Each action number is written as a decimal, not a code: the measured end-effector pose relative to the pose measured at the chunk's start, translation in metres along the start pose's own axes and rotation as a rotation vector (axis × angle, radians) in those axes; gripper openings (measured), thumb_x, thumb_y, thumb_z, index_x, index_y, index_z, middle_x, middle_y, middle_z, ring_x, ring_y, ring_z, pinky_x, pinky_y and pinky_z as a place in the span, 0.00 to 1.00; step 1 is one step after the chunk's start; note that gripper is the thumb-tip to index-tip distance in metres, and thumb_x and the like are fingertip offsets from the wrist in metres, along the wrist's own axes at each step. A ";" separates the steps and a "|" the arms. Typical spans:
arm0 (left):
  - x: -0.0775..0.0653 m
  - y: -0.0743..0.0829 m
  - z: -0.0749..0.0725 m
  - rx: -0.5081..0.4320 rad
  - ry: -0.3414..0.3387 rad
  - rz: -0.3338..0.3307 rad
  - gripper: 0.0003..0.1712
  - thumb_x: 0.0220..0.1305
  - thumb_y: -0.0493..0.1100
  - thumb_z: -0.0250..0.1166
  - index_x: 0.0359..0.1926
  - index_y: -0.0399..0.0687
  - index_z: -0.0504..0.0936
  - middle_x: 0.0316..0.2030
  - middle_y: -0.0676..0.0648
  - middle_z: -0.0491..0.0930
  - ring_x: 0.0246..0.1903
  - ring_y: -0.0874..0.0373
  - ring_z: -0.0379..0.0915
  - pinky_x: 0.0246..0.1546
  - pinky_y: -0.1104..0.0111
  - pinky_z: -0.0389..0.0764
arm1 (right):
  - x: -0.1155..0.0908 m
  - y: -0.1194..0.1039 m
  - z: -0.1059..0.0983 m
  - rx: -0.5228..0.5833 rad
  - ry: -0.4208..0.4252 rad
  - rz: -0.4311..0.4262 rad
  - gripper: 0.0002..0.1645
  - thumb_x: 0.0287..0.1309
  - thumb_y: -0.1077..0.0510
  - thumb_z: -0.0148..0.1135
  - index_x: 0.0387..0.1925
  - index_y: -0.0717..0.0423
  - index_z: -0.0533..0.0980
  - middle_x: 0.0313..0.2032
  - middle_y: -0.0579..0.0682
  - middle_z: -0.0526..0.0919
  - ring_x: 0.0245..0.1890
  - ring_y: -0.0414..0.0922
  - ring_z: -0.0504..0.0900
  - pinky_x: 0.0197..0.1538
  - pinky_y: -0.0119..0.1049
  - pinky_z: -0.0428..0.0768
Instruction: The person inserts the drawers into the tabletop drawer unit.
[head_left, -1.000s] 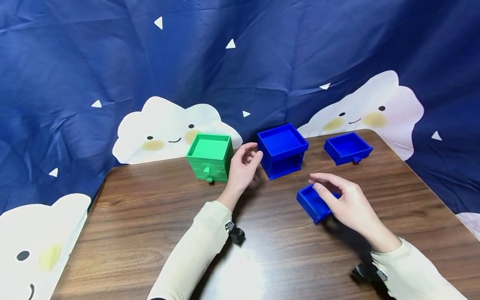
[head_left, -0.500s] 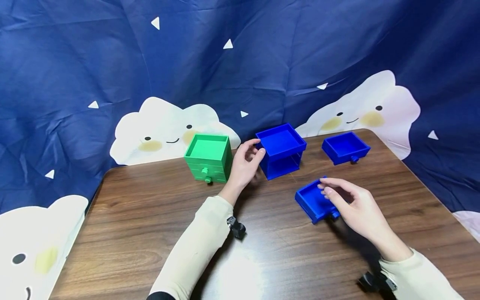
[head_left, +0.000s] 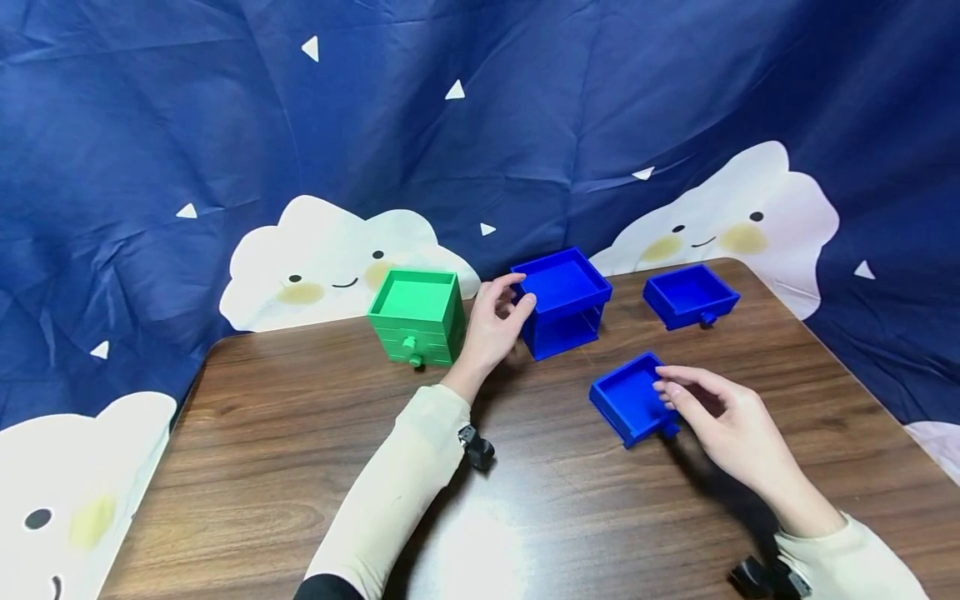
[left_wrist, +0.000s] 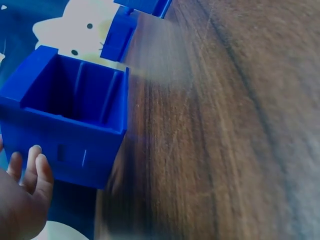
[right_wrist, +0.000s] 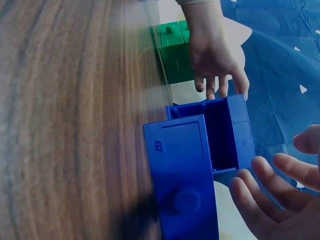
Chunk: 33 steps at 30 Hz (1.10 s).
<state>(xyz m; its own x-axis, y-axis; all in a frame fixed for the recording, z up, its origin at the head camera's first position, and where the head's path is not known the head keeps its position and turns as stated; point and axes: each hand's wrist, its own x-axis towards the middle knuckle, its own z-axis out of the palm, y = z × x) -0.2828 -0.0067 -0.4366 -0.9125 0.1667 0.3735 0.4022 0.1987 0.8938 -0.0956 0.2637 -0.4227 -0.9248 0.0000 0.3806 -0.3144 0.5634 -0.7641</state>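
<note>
**L hand by blue cabinet, R hand by near drawer**

L hand sits btwn the green cabinet and the blue cabinet, fingers loosely bent, thumb apart, fingertips at the blue one's left wall nr the top rim. Contact vs. tiny gap – can't tell. Nothing pinched.

R hand: fingers loosely spread in R wrist view, tips just beside the near drawer's right side, no grip on it. Light touch? Can't tell.

Near drawer lies flat on the table, in front of the blue cabinet & a bit right, hollow side up, its knob pointing toward lower right in head view. R wrist view also shows a small mark on its front, either 62 or G2 – hard to read.

Blue cabinet stands upright: shallow tray top, hollow bay below w/ ribs on the inner wall (L wrist view). Far drawer, also blue, hollow side up, sits nr table's back right corner, apart from the cabinet, knob facing front.

Green cabinet: tray top, 2 knobs on its front, left of L hand.

Both sleeves pale, w/ a black cam at each wrist. Bkgd: dark blue cloth, white cloud & triangle prints.
</note>
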 end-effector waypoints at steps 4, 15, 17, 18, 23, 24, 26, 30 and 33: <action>0.003 0.001 0.002 -0.003 -0.016 -0.021 0.22 0.73 0.42 0.69 0.65 0.44 0.83 0.52 0.32 0.75 0.38 0.52 0.77 0.43 0.76 0.74 | -0.002 0.003 -0.002 -0.013 -0.005 0.014 0.15 0.75 0.67 0.62 0.58 0.63 0.84 0.43 0.20 0.86 0.41 0.22 0.87 0.45 0.15 0.81; 0.006 -0.001 0.002 0.020 -0.014 -0.040 0.25 0.73 0.44 0.69 0.67 0.46 0.82 0.52 0.33 0.74 0.35 0.59 0.74 0.41 0.75 0.74 | -0.009 0.006 -0.006 -0.074 -0.007 0.040 0.13 0.75 0.65 0.63 0.56 0.61 0.86 0.40 0.23 0.88 0.39 0.23 0.87 0.44 0.15 0.80; 0.006 -0.002 0.002 0.025 -0.018 -0.043 0.26 0.73 0.44 0.69 0.69 0.47 0.82 0.52 0.32 0.74 0.35 0.61 0.74 0.41 0.75 0.74 | -0.010 0.008 -0.006 -0.063 -0.015 0.047 0.13 0.75 0.66 0.63 0.55 0.62 0.85 0.39 0.24 0.88 0.38 0.24 0.87 0.43 0.15 0.80; 0.007 -0.002 0.002 0.028 -0.020 -0.046 0.26 0.73 0.45 0.69 0.69 0.48 0.82 0.52 0.32 0.74 0.35 0.62 0.73 0.41 0.75 0.74 | -0.011 0.009 -0.006 -0.058 -0.017 0.050 0.12 0.75 0.66 0.63 0.55 0.63 0.85 0.39 0.25 0.88 0.38 0.24 0.87 0.42 0.16 0.80; 0.007 -0.001 0.003 0.028 -0.026 -0.059 0.27 0.72 0.45 0.70 0.69 0.49 0.82 0.52 0.32 0.74 0.35 0.62 0.73 0.41 0.75 0.74 | -0.016 0.016 -0.007 -0.037 -0.010 0.058 0.12 0.73 0.69 0.63 0.53 0.66 0.85 0.38 0.26 0.89 0.36 0.25 0.87 0.39 0.18 0.82; 0.007 -0.001 0.003 0.027 -0.025 -0.063 0.27 0.72 0.45 0.70 0.69 0.49 0.82 0.52 0.32 0.74 0.34 0.63 0.73 0.41 0.75 0.74 | -0.017 0.017 -0.007 -0.031 -0.010 0.061 0.11 0.73 0.70 0.63 0.53 0.67 0.85 0.38 0.26 0.88 0.36 0.25 0.87 0.39 0.19 0.83; 0.006 -0.001 0.004 0.029 -0.021 -0.069 0.26 0.72 0.45 0.70 0.69 0.49 0.82 0.51 0.33 0.74 0.34 0.63 0.73 0.41 0.75 0.74 | -0.019 0.018 -0.007 -0.025 -0.009 0.066 0.11 0.73 0.70 0.63 0.52 0.68 0.85 0.38 0.25 0.88 0.36 0.25 0.87 0.38 0.20 0.83; 0.005 -0.002 0.004 0.025 -0.018 -0.072 0.26 0.72 0.45 0.70 0.69 0.50 0.82 0.50 0.34 0.74 0.34 0.63 0.73 0.41 0.75 0.74 | -0.022 0.020 -0.007 -0.014 -0.016 0.076 0.11 0.73 0.70 0.63 0.52 0.69 0.85 0.37 0.27 0.89 0.35 0.26 0.87 0.38 0.21 0.84; 0.004 -0.003 0.004 0.021 -0.017 -0.067 0.26 0.72 0.46 0.70 0.69 0.50 0.82 0.50 0.33 0.74 0.34 0.63 0.72 0.41 0.75 0.74 | -0.023 0.021 -0.007 -0.008 -0.015 0.076 0.10 0.73 0.70 0.62 0.51 0.69 0.84 0.36 0.28 0.89 0.34 0.27 0.87 0.38 0.21 0.84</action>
<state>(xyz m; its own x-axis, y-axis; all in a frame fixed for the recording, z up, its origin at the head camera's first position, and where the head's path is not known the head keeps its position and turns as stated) -0.2874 -0.0024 -0.4384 -0.9360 0.1689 0.3088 0.3421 0.2300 0.9111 -0.0796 0.2811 -0.4438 -0.9489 0.0307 0.3140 -0.2419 0.5684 -0.7864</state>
